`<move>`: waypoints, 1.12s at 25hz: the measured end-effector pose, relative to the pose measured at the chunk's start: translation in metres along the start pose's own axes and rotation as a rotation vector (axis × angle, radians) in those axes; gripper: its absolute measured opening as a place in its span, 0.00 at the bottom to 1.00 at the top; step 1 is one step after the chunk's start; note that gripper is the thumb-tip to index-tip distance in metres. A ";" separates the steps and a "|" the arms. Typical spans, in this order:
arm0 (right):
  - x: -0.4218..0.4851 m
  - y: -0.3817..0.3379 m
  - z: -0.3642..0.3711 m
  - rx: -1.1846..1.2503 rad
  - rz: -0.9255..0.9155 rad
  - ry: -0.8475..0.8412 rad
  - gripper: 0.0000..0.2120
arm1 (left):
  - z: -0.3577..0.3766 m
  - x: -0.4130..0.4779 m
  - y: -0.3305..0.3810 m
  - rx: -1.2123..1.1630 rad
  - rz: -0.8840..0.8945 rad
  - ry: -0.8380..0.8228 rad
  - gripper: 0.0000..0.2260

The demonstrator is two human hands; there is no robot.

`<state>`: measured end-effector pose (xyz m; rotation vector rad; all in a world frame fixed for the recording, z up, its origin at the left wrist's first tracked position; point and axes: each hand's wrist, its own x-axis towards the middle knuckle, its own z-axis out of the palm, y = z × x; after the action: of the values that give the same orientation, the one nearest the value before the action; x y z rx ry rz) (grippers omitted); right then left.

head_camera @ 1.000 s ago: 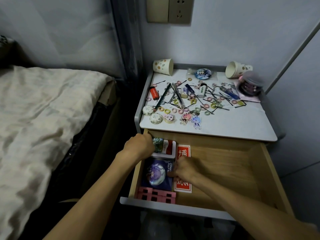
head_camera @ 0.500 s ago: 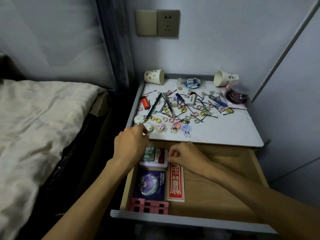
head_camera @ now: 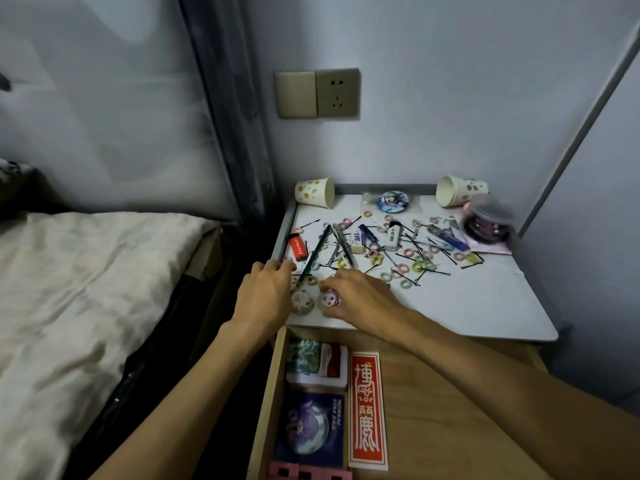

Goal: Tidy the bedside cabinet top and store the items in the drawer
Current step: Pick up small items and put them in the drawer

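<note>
While the right hand (head_camera: 360, 299) pinches a pink charm (head_camera: 328, 299) at the worktop's (head_camera: 485, 303) front-left, the left hand's (head_camera: 266, 292) grip is unclear; beside it a pen (head_camera: 317, 252) lies diagonally, pointing back-right.

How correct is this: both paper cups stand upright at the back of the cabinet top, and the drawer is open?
One thing is wrong: in the head view the left cup and the right cup lie on their sides. The rest holds.

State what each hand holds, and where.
Right hand seems to pinch the pink charm by its right edge; left hand holds nothing.
</note>
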<state>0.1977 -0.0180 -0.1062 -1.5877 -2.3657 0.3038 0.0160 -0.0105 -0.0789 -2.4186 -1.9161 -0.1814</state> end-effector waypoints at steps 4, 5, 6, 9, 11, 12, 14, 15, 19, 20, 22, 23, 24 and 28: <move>0.004 0.006 0.003 -0.028 0.004 0.067 0.21 | 0.004 0.021 -0.004 0.184 0.099 -0.094 0.21; 0.003 0.009 0.002 -0.018 0.015 0.071 0.21 | 0.005 0.024 -0.004 0.220 0.113 -0.100 0.19; 0.001 0.011 0.000 0.007 0.034 0.079 0.22 | 0.005 0.026 -0.005 0.256 0.126 -0.093 0.18; -0.005 0.015 -0.004 0.152 0.116 0.143 0.22 | 0.006 0.025 -0.006 0.331 0.160 -0.027 0.16; -0.011 0.016 -0.004 0.234 0.144 0.171 0.20 | 0.009 0.021 -0.008 0.315 0.167 0.043 0.17; -0.012 0.015 -0.004 0.268 0.154 0.179 0.19 | 0.010 0.020 -0.009 0.294 0.165 0.069 0.18; -0.014 0.014 -0.003 0.327 0.182 0.197 0.18 | 0.011 0.019 -0.012 0.243 0.166 0.075 0.19; -0.014 0.013 -0.003 0.348 0.197 0.206 0.17 | 0.013 0.019 -0.012 0.220 0.174 0.057 0.19; -0.013 0.012 -0.004 0.368 0.213 0.214 0.16 | 0.019 0.021 -0.009 0.125 0.196 -0.026 0.19; -0.013 0.012 -0.005 0.370 0.218 0.215 0.16 | 0.019 0.023 -0.010 0.106 0.194 -0.038 0.18; -0.014 0.013 -0.005 0.374 0.236 0.218 0.17 | 0.017 0.026 -0.012 0.025 0.162 -0.072 0.18; -0.014 0.013 -0.005 0.379 0.244 0.219 0.17 | 0.015 0.027 -0.013 -0.038 0.138 -0.096 0.19; -0.014 0.013 -0.006 0.385 0.251 0.220 0.17 | 0.013 0.028 -0.013 -0.109 0.119 -0.124 0.19; -0.015 0.011 -0.006 0.424 0.256 0.224 0.17 | 0.001 0.032 -0.014 -0.296 0.119 -0.129 0.18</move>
<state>0.2148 -0.0272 -0.1062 -1.6125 -1.7858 0.6006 0.0094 0.0234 -0.0767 -2.7893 -1.9072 -0.3326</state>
